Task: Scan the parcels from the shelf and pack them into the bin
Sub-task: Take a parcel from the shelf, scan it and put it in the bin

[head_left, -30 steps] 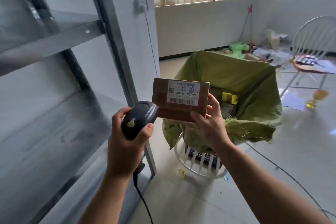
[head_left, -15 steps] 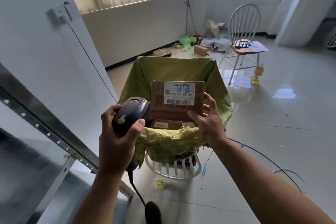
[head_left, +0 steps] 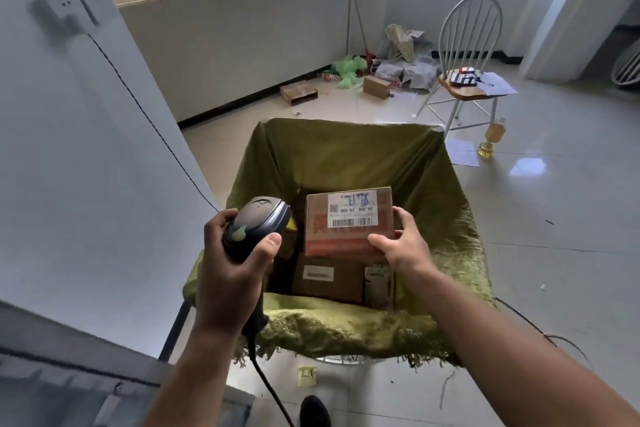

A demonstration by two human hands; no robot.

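Note:
My right hand [head_left: 398, 246] grips a brown cardboard parcel [head_left: 346, 236] with a white barcode label, held flat inside the mouth of the bin [head_left: 450, 204], which is lined with an olive-green sack. My left hand [head_left: 228, 270] is closed around a dark handheld barcode scanner [head_left: 256, 225] at the bin's left rim, its cable hanging down. Below the held parcel, other parcels [head_left: 329, 277] lie in the bin's bottom.
A grey metal shelf corner [head_left: 69, 374] sits at lower left, beside a white wall [head_left: 69, 149]. A white chair [head_left: 464, 80] with papers, a bottle [head_left: 491, 139], loose boxes [head_left: 298, 92] and rubbish lie on the tiled floor beyond. A cable runs at right.
I turned away from the shelf toward the bin. The parcel went from upright in front of the scanner to lowered flat into the bin's opening; the scanner stayed in my left hand.

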